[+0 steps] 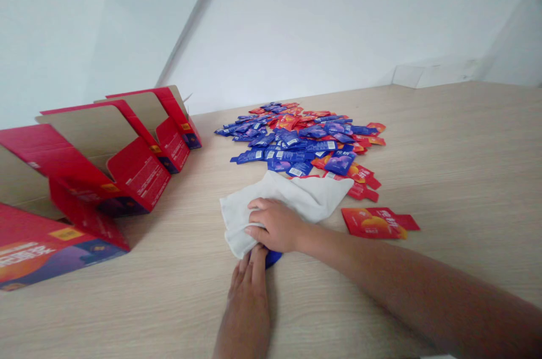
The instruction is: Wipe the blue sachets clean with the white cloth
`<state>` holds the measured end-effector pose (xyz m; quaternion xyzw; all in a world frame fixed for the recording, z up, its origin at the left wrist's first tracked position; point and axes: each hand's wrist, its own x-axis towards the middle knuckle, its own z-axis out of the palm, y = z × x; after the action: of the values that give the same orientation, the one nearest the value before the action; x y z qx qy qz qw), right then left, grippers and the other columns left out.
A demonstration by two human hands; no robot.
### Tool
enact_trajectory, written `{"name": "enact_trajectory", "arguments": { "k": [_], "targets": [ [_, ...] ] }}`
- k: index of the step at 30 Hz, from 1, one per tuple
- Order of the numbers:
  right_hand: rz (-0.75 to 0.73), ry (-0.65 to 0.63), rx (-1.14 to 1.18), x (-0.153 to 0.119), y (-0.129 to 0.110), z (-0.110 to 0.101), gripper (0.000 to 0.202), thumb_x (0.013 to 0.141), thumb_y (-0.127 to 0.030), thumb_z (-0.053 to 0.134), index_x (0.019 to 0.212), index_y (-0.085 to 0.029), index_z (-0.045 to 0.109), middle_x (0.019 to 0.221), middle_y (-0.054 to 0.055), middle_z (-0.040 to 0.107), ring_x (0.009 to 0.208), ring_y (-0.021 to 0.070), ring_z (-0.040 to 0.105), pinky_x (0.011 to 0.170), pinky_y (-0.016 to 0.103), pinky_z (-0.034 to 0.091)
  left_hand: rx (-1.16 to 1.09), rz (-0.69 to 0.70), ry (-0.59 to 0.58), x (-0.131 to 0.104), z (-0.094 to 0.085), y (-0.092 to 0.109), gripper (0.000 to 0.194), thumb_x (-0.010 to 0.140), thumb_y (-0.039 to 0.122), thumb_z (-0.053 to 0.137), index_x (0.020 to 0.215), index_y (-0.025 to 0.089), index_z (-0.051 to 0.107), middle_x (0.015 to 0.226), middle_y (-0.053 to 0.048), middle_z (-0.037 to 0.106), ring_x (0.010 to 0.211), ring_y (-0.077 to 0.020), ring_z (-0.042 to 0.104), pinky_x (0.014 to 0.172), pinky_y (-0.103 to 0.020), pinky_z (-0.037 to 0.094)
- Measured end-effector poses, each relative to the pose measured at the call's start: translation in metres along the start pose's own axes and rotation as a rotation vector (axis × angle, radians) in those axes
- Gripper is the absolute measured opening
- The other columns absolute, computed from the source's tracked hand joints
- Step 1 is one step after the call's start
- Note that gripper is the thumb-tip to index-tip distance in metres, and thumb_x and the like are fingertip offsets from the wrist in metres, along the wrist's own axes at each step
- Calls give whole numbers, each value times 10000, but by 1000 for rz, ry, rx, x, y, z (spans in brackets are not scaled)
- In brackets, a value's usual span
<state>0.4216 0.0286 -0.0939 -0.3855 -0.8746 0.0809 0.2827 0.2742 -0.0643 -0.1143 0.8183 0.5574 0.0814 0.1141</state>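
My right hand lies on a white cloth spread on the wooden table, its fingers curled over the cloth's near left part. My left hand reaches up from the bottom edge, fingers flat and together, its tips touching a blue packet that peeks out under the right hand and the cloth. Most of that packet is hidden. A single red packet lies just right of the cloth.
A heap of several blue and red sachets lies beyond the cloth. Three open red cardboard display boxes stand in a row along the left side, the nearest box at the left edge. White walls rise behind.
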Motion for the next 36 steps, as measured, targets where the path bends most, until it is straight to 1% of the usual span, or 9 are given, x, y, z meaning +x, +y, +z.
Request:
{"name": "enact_trajectory", "arguments": {
  "k": [5, 8, 12, 16, 18, 23, 30, 36],
  "targets": [
    [9, 6, 14, 1, 0, 0, 284, 903, -364, 513, 801, -146, 664, 1069, 105, 597, 980, 212, 557, 905, 369, 409, 25, -20, -52, -1, 0, 1, 655, 768, -68, 120, 1389, 64, 282, 1464, -166, 378, 1367, -225, 302, 1116, -476, 332],
    [14, 2, 11, 1, 0, 0, 297, 902, -368, 510, 794, -140, 668, 1053, 107, 604, 979, 214, 559, 905, 368, 413, 18, -22, -49, -1, -1, 1, 642, 780, -58, 132, 1387, 81, 288, 1456, -158, 395, 1360, -218, 316, 1117, -464, 334],
    [16, 7, 7, 0, 0, 0, 311, 909, -372, 497, 802, -138, 673, 1097, 114, 594, 1004, 217, 556, 914, 369, 411, 13, 1, -11, -1, -1, 0, 650, 775, -63, 143, 1382, 111, 295, 1438, -149, 424, 1350, -220, 335, 1100, -472, 358],
    [12, -7, 6, -1, 0, 0, 290, 910, -375, 496, 890, -155, 684, 1170, 114, 565, 1040, 221, 544, 932, 381, 395, 40, -12, -31, -1, 1, 0, 658, 759, -74, 132, 1382, 72, 285, 1453, -176, 391, 1364, -232, 299, 1113, -476, 334],
    [12, -18, 4, -1, -1, 0, 281, 907, -375, 500, 924, -165, 687, 1189, 112, 557, 1051, 226, 541, 941, 391, 388, 51, -11, -39, 0, 1, 0, 662, 757, -75, 126, 1386, 68, 276, 1459, -174, 383, 1369, -228, 285, 1120, -469, 324],
    [18, -28, -1, 0, -1, 0, 292, 906, -385, 496, 941, -168, 688, 1206, 117, 552, 1067, 235, 539, 950, 399, 385, 49, -5, -45, -1, 0, 0, 653, 761, -70, 137, 1384, 63, 279, 1461, -173, 380, 1366, -222, 300, 1122, -465, 320],
    [7, -10, 2, 0, -1, 1, 276, 905, -371, 504, 897, -161, 682, 1190, 117, 562, 1051, 230, 546, 945, 393, 392, 28, -19, -63, 1, -2, 2, 653, 770, -69, 121, 1395, 53, 269, 1467, -179, 365, 1369, -224, 296, 1128, -457, 309],
    [7, 12, 9, 1, 0, 2, 279, 904, -361, 513, 804, -148, 664, 1097, 105, 586, 1008, 212, 548, 906, 364, 408, -2, 5, 2, 1, 0, -1, 637, 779, -60, 139, 1382, 68, 300, 1453, -178, 390, 1358, -217, 323, 1112, -466, 336]
  ]
}}
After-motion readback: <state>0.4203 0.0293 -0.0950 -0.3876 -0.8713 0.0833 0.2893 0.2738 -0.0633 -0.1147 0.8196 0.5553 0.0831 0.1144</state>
